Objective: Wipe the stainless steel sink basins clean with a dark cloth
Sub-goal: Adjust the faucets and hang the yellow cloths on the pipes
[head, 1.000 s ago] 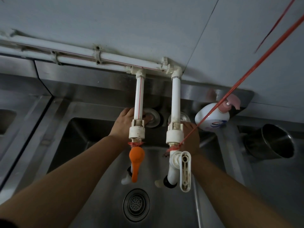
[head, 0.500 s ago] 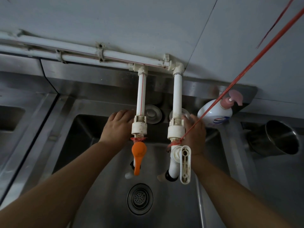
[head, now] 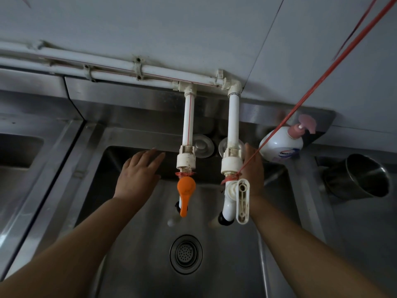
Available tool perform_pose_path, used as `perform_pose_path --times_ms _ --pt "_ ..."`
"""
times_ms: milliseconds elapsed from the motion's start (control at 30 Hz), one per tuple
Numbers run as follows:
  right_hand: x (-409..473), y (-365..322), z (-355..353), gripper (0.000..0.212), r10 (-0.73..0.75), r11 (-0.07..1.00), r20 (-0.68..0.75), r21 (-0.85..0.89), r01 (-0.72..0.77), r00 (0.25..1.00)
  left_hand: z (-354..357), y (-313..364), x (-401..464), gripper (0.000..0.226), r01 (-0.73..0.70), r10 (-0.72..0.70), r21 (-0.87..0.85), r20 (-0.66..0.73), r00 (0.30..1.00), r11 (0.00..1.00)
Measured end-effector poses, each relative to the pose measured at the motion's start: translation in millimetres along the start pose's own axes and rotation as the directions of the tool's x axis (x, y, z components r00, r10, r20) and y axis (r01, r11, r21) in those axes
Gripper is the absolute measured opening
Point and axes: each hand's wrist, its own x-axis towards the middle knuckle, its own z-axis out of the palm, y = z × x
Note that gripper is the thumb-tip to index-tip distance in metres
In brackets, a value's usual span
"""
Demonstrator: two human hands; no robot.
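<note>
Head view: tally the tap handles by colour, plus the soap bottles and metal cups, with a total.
Orange tap handle: 1
White tap handle: 1
Soap bottle: 1
Metal cup: 1
Total: 4

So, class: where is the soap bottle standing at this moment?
In the head view, the soap bottle stands on the sink ledge at the back right, beyond the right hand and left of the steel cup.

Both hands (head: 139, 171) (fingers straight) reach over the sink basin (head: 133, 244) behind two taps (head: 185, 190).
</note>
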Motion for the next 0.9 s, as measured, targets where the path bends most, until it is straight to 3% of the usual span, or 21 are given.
perform_pose_path --times_ms 100,233,400,467,700,900 --pt "-10.5 -12.6 -17.1 0.059 0.111 0.984 0.023 -0.145 -0.106 0.994 -0.2 -2.4 -9.4 0.069 0.018 -0.018 0.012 -0.01 1.0 1.0" --pt "-42.3 -6.4 -40.9 0.045 0.036 0.967 0.018 -0.255 -0.03 0.999 -12.4 -2.4 -31.9 0.068 0.041 -0.041 -0.005 -0.003 0.999 0.999" --pt "-78.9 -10.2 -69.9 0.021 0.084 0.903 0.343 -0.422 0.073 0.936 -35.7 6.7 -78.5 0.067 0.101 -0.101 0.009 0.069 0.993 0.995" --pt "-93.2 -16.3 -78.2 0.018 0.114 0.888 0.389 -0.453 0.082 0.914 -47.1 9.9 -102.5 0.066 0.12 -0.119 -0.008 0.079 0.99 0.993" --pt "-137.3 -52.3 -78.9 0.016 0.083 0.878 0.59 -0.425 0.221 0.803 -91.7 2.3 -196.8 0.061 0.171 -0.166 -0.032 0.117 0.979 0.985" --pt "-184.8 -119.7 -69.2 0.018 -0.094 0.839 0.637 -0.363 0.406 0.765 -126.1 -32.6 -279.6 0.052 0.222 -0.218 -0.14 0.044 0.975 0.965"
